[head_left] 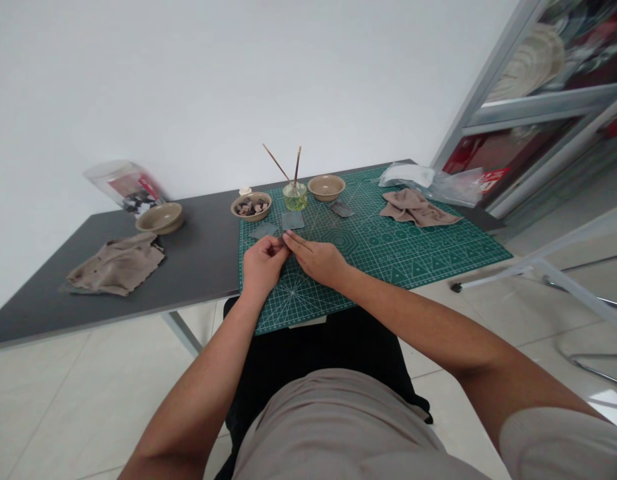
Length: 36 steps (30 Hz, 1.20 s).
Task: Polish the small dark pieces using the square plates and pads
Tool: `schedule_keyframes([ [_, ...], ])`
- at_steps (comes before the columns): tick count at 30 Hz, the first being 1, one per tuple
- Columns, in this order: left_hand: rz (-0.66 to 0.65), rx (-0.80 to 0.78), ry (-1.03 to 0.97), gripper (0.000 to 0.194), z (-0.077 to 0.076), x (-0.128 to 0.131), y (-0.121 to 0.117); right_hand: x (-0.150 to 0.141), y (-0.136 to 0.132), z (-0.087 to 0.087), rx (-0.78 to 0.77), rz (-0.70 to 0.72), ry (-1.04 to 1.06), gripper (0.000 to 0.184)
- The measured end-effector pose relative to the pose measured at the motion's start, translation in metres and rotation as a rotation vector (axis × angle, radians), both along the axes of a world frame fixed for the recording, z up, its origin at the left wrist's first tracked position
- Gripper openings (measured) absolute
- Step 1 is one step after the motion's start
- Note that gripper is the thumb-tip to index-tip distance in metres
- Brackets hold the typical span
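Above the green cutting mat [378, 247], my left hand [262, 265] and my right hand [322, 260] meet at the fingertips. My left thumb and fingers are pinched together; the right fingers lie stretched and pressed together against that pinch. Whatever sits between them is too small or hidden to make out. Just beyond the fingertips lies a grey square sheet [292, 221]. A second grey sheet [263, 231] is left of it, partly behind my left hand. Farther right, a darker grey piece [341, 209] rests by a beige bowl [327, 188].
Behind the sheets stand a bowl of small dark and pinkish pieces [251, 208] and a glass jar of yellowish liquid [295, 197] with two thin sticks. Brown cloths [418, 208] lie right and left. Another bowl [160, 219] and a clear plastic container [126, 183] stand left; a plastic bag [428, 180] lies right.
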<state>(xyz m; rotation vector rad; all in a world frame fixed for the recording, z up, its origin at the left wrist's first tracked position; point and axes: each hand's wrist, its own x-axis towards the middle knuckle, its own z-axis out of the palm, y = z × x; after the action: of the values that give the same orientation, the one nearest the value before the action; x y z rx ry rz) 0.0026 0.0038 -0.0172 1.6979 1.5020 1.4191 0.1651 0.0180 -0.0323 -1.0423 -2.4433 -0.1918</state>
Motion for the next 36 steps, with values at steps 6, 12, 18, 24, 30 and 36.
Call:
schedule_keyframes([
  [6,-0.078,-0.037,-0.179,0.011,-0.001,0.000,0.002,-0.001,0.001,0.001,-0.022,-0.050,0.031,0.048],
  [12,-0.052,0.006,-0.102,0.006,-0.004,-0.002,0.004,-0.001,-0.002,0.002,-0.009,-0.024,0.005,0.048],
  [18,-0.070,0.019,-0.249,0.017,-0.007,-0.001,0.004,-0.003,0.000,0.001,-0.048,-0.081,0.008,0.046],
  [24,-0.035,0.084,-0.364,0.020,-0.007,0.000,0.007,0.001,0.001,0.008,-0.086,-0.082,0.129,0.046],
  [30,-0.116,-0.025,-0.192,0.014,-0.004,-0.003,0.012,0.005,0.000,0.016,-0.113,-0.036,0.272,0.045],
  [36,-0.196,-0.027,-0.256,0.020,-0.003,-0.001,0.013,0.005,0.005,0.010,-0.079,0.015,0.297,0.035],
])
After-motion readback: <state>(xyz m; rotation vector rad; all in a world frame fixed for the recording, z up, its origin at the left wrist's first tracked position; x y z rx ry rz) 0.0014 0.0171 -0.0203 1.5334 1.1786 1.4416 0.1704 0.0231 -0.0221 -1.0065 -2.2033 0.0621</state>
